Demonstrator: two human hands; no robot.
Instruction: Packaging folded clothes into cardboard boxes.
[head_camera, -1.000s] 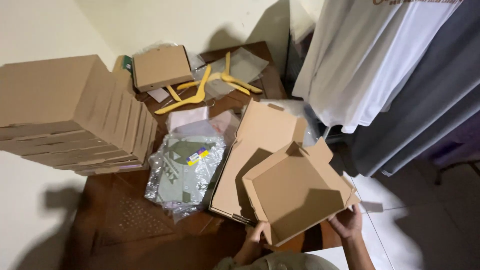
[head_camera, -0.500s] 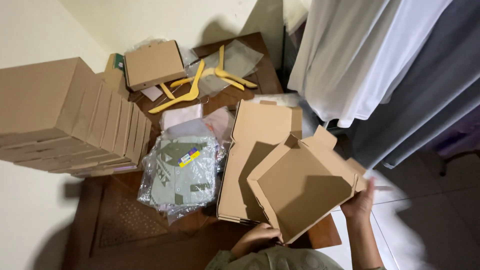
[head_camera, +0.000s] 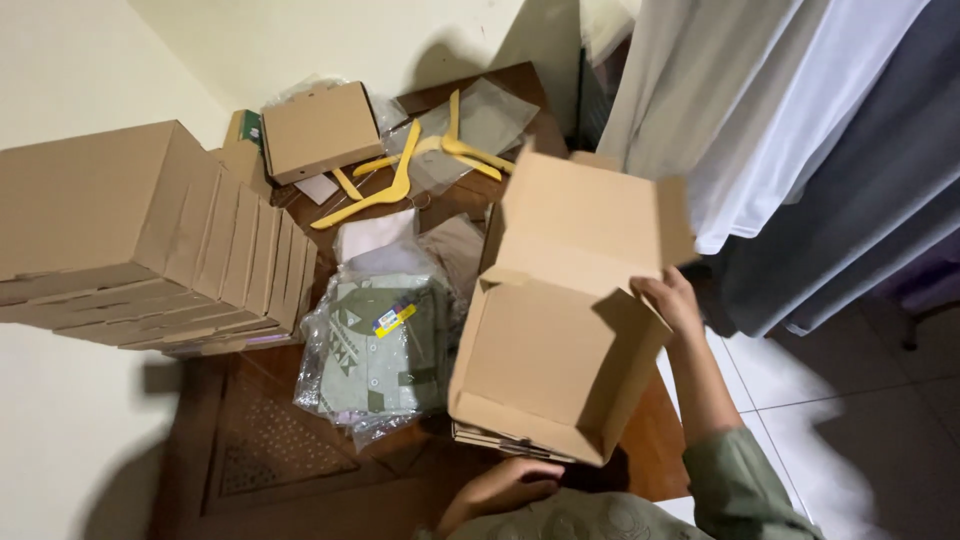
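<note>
An open brown cardboard box (head_camera: 545, 350) with its lid flap raised is lifted above the dark wooden table (head_camera: 300, 460). My right hand (head_camera: 668, 300) grips the box's right wall near the lid hinge. My left hand (head_camera: 505, 487) is under the box's near edge, fingers curled against it. Left of the box lies a folded green patterned shirt in a clear plastic bag (head_camera: 375, 345), with more bagged garments behind it.
A tall stack of flat cardboard boxes (head_camera: 140, 240) stands at the left. A closed small box (head_camera: 320, 130), yellow hangers (head_camera: 400, 170) and plastic sleeves lie at the table's back. White and grey garments (head_camera: 790, 130) hang at the right over a tiled floor.
The flat carton has been folded up into a box with raised walls and lid. My right hand has risen to its right wall; the camera has moved closer.
</note>
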